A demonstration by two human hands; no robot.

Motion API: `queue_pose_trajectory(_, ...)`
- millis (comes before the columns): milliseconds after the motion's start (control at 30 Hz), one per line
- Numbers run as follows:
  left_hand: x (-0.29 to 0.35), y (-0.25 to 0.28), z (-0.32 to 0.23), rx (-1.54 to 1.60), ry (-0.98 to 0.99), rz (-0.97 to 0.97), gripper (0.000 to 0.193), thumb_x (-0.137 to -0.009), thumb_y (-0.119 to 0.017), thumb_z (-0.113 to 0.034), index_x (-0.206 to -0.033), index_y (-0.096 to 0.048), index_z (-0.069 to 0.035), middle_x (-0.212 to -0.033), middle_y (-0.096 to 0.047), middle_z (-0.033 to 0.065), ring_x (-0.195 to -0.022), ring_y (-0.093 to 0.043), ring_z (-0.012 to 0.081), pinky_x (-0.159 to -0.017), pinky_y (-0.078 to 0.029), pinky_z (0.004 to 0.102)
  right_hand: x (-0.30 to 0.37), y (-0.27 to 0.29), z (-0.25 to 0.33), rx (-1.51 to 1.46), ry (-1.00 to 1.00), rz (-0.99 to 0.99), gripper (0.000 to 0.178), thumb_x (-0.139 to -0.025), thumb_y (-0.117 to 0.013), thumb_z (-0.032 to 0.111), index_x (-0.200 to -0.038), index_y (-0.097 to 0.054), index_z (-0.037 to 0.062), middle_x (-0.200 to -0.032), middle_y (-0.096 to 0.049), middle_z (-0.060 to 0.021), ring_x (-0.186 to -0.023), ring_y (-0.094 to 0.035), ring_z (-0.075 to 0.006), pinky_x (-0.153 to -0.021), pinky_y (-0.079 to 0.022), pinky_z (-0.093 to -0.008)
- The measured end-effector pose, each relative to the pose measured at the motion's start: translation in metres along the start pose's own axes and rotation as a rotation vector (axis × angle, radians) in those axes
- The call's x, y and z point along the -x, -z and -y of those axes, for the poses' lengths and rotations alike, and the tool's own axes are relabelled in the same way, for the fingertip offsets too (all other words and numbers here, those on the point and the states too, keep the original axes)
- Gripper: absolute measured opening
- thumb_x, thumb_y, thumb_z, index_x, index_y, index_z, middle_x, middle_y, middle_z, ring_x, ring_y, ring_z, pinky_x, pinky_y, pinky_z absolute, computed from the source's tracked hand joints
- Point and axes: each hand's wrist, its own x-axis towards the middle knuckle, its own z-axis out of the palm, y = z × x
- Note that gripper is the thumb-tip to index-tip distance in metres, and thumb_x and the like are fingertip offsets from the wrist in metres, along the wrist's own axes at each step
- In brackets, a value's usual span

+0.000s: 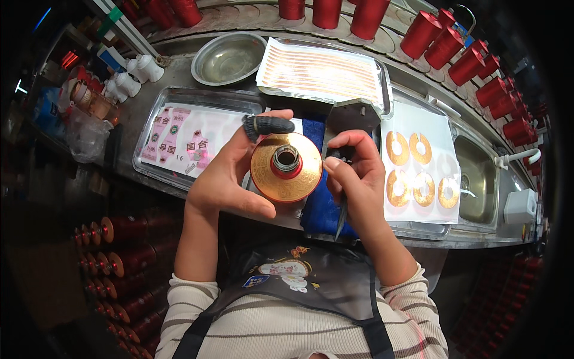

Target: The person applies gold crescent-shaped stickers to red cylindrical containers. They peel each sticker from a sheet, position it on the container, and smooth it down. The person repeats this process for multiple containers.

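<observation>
Fingers [240, 143] of the left hand [218, 176] were curled in a wide C, holding the red and gold bottle [266, 173] by its left side. I watched from far off through the head camera and saw a black cover [275, 125] on one of them, at the bottle's far edge. The thumb was at the near left edge. The bottle was up in front of the person's apron [272, 251], with its open neck [287, 151] facing me.

Going left to right, I saw a stack of red bottles [128, 227] low down, far to the left of the bottle. Some white pieces [149, 69] sat far to its left too, but farther back. Nearer on its left was a tray [139, 149] with a pink printed sheet [179, 143] in it. A round metal bowl [229, 60] sat behind the bottle, a bit left. A sheet of shiny strips [323, 69] lay behind it, a bit right.

Just right of the bottle was a blue cloth [320, 209]. The right hand [363, 185] was there too, with its fingers close together, holding a thin, dark pointed tool [342, 216]. I could not tell if those fingertips touched the bottle. More to its right lay a white sheet [442, 122] with gold rings [421, 148], each with a gap. A sink [475, 206] and a white jug [521, 206] were farthest right of the bottle.
</observation>
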Motion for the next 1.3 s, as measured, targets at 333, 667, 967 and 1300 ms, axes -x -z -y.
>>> queue_pose_trajectory(333,0.015,-0.033,-0.013,-0.094,0.121,-0.250,0.061,-0.078,-0.074,-0.019,-0.132,-0.057,0.003,-0.142,-0.055,0.0179,-0.127,-0.055,0.0249,-0.109,-0.041,0.0390,-0.004,-0.010,0.002,0.162,-0.040,0.082,0.042,-0.083,-0.073,0.005,-0.119,-0.051,0.0033,-0.113,-0.055,-0.0028,-0.065,-0.050,0.0025,-0.056,-0.041,-0.0137)
queue_pose_trajectory(667,0.014,-0.027,-0.008,-0.045,0.046,-0.167,0.061,-0.082,-0.072,-0.004,-0.139,-0.052,0.001,-0.130,-0.059,0.0105,-0.120,-0.059,0.0188,-0.105,-0.046,0.0344,-0.012,-0.013,0.000,0.118,0.014,0.106,0.036,-0.086,-0.072,0.007,-0.115,-0.052,0.0040,-0.109,-0.052,-0.0017,-0.095,-0.053,-0.0045,-0.072,-0.047,-0.0169)
queue_pose_trajectory(967,0.017,-0.024,0.000,-0.041,0.020,-0.152,0.060,-0.083,-0.071,-0.004,-0.139,-0.051,0.001,-0.130,-0.058,0.0099,-0.121,-0.058,0.0190,-0.105,-0.046,0.0347,-0.002,-0.014,-0.001,0.130,0.008,0.066,0.038,-0.085,-0.074,0.010,-0.116,-0.053,0.0055,-0.096,-0.053,0.0026,-0.063,-0.048,0.0027,-0.051,-0.036,-0.0155)
queue_pose_trajectory(1300,0.016,-0.037,0.002,-0.103,0.052,-0.299,0.071,-0.073,-0.075,-0.024,-0.136,-0.055,0.002,-0.129,-0.061,0.0142,-0.119,-0.060,0.0235,-0.104,-0.045,0.0375,0.004,-0.012,-0.009,0.172,0.078,0.108,0.046,-0.083,-0.074,0.008,-0.121,-0.050,0.0071,-0.097,-0.054,0.0013,-0.062,-0.048,0.0017,-0.049,-0.034,-0.0158)
